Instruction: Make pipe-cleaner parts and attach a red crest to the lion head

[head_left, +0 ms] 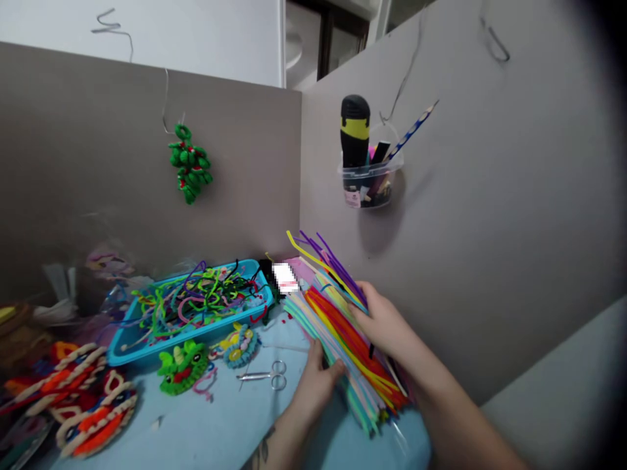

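Note:
A thick bundle of long pipe cleaners (343,326) in red, orange, yellow, white, mint and purple lies slanting at the table's right side. My left hand (316,378) grips its near left edge, with the thumb over the mint and white stems and the fingers partly hidden beneath. On the far right side, my right hand (377,316) is closed around the upper stems, among them purple and yellow ones; its fingertips are partly hidden. Small silver scissors (264,376) lie to the left of my left hand.
A blue tray (191,334) holds tangled pipe-cleaner scraps. Green (183,369), blue-yellow (240,347) and orange-white (98,418) fuzzy crafts sit in front and to the left. A clear tub (367,186) of tools and a green ornament (190,163) hang on the partitions.

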The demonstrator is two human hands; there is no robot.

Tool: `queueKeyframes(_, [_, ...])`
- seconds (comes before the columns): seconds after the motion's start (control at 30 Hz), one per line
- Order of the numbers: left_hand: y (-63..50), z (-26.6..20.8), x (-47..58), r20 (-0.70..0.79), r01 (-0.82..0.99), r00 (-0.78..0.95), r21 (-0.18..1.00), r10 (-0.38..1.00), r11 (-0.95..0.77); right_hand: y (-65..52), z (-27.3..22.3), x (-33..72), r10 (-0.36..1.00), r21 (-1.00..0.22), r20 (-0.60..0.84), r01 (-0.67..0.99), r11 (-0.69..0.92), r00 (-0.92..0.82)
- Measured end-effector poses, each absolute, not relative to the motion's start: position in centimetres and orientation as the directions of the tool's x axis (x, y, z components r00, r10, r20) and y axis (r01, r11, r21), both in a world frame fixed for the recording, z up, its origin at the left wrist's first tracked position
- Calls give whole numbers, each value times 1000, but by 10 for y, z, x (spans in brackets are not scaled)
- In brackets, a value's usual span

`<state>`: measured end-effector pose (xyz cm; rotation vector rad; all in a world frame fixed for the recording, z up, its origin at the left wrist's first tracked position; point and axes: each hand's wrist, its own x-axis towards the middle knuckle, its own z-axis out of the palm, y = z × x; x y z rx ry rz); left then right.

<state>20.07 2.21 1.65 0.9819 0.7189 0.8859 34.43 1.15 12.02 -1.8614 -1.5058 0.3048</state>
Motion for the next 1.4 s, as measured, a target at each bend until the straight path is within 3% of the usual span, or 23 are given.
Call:
queueKeyframes(0.07, [25, 19, 192, -115, -306, 474, 908, 873, 286, 15, 126, 337, 930, -661, 254, 750, -34, 266])
queueKeyframes(0.17, [26, 21, 170, -238, -264, 332, 906, 913, 332, 18, 139, 326, 936, -745, 264, 665, 46, 231])
queueKeyframes(0.3, [21, 30, 142, -238, -261, 252, 917, 938, 303, 21, 157, 306, 986, -955, 122, 285, 85, 113])
queueKeyframes(0.4, [18, 45, 127, -128, -337, 313, 911, 941, 236, 26, 158, 280, 997, -998, 21, 62, 26, -73])
queueKeyframes(0.53, [22, 60, 106, -64, -451, 179, 881, 982, 140, 29, 137, 240, 947, -995, -92, 7, -95, -308])
queueKeyframes(0.63, [24, 65, 85, -72, -440, 62, 893, 995, 92, 29, 117, 215, 942, -993, -107, -4, -115, -319])
queueKeyframes(0.77, [21, 58, 55, -40, -356, -41, 934, 998, 23, 31, 96, 183, 958, -986, -31, 168, 18, -285])
queueKeyframes(0.9, [17, 40, 30, -86, -270, -44, 960, 995, 71, 35, 93, 174, 970, -893, 92, 412, 181, -226])
queueKeyframes(1.0, [17, 27, 18, -152, -258, -57, 957, 987, 132, 37, 109, 204, 974, -746, 216, 631, 211, -71])
queueKeyframes(1.13, [12, 22, 16, -221, -263, 5, 941, 975, 214, 43, 129, 268, 926, -429, 337, 903, -9, 169])
queueKeyframes(1.27, [4, 23, 23, -246, -260, 102, 929, 964, 264, 53, 96, 304, 917, -111, 206, 939, -325, 342])
queueKeyframes(1.37, [2, 20, 26, -269, -246, 133, 923, 954, 294, 56, 51, 310, 974, -96, -76, 970, -222, 216])
queueKeyframes(1.4, [2, 19, 26, -280, -242, 135, 921, 950, 306, 55, 39, 310, 974, -96, -85, 971, -217, 209])
